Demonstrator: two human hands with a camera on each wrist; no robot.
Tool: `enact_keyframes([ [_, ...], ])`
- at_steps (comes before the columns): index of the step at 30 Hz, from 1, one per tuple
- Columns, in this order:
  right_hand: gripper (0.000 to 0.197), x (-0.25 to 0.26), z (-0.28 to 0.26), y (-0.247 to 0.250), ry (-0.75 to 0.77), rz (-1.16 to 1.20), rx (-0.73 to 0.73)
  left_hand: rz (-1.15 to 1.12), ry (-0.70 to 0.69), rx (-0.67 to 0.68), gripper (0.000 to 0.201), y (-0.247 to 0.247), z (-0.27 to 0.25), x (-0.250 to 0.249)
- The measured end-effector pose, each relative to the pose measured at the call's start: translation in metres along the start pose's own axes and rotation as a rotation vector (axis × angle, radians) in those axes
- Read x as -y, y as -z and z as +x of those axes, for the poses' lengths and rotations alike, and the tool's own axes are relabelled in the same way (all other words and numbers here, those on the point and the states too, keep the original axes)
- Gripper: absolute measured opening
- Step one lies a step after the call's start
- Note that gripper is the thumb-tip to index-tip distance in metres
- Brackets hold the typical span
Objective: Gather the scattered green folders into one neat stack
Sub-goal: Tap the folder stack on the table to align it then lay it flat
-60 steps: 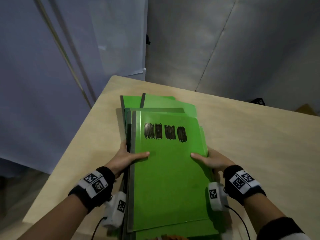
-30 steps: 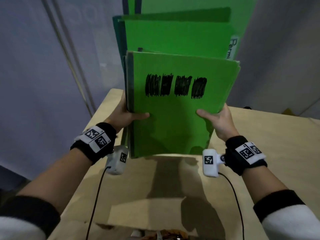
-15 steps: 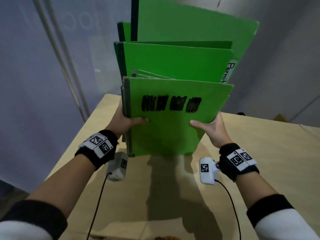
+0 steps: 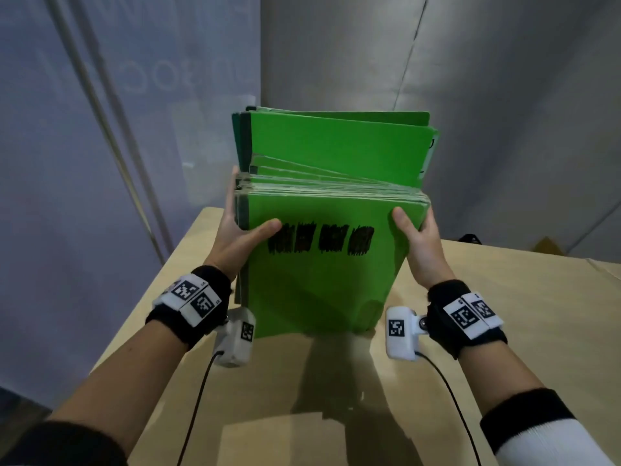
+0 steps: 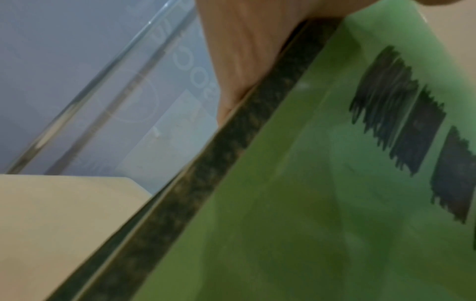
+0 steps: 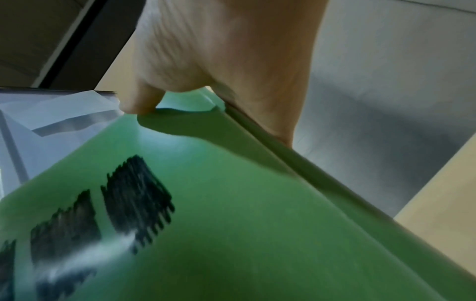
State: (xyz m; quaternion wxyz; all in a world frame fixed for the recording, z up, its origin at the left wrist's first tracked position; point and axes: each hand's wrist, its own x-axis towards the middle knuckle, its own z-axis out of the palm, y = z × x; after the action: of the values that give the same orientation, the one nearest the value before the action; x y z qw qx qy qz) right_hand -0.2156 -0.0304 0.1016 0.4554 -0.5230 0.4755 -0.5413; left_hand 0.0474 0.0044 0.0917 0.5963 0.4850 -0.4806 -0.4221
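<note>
A bundle of green folders stands upright on its lower edge on the wooden table. Black scribbles mark the front cover. Taller folders stick up behind the front one. My left hand grips the bundle's left, dark-spined edge, thumb on the front cover. My right hand grips the right edge the same way. In the left wrist view my left hand lies along the spine. In the right wrist view the thumb of my right hand presses the cover.
The table's left edge drops off just left of the folders. A grey wall and a pale blue curtain stand behind. Cables run from the wrist cameras across the near table. A small dark object lies far right.
The folders went from lying flat to upright, lifted above the table. They have now come down, bottom edge on the table, and the taller back folders have slid down closer to the front one.
</note>
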Motion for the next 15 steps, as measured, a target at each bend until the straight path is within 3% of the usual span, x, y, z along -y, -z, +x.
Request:
enact_keyframes([
  [3,0.138,-0.007,-0.012,-0.004,-0.017,0.037,0.012,-0.021,0.025,0.013,0.123,-0.003,-0.01,0.003],
  [7,0.146,-0.012,-0.013,-0.006,-0.039,0.072,-0.02,-0.068,0.072,-0.011,0.068,-0.013,-0.015,0.006],
  [12,0.143,-0.004,-0.01,0.002,-0.097,0.219,-0.13,-0.093,0.048,0.046,0.057,-0.029,-0.019,-0.001],
  [15,0.143,-0.025,-0.003,0.026,-0.17,0.189,-0.12,-0.055,0.031,0.088,0.075,-0.032,-0.015,-0.01],
])
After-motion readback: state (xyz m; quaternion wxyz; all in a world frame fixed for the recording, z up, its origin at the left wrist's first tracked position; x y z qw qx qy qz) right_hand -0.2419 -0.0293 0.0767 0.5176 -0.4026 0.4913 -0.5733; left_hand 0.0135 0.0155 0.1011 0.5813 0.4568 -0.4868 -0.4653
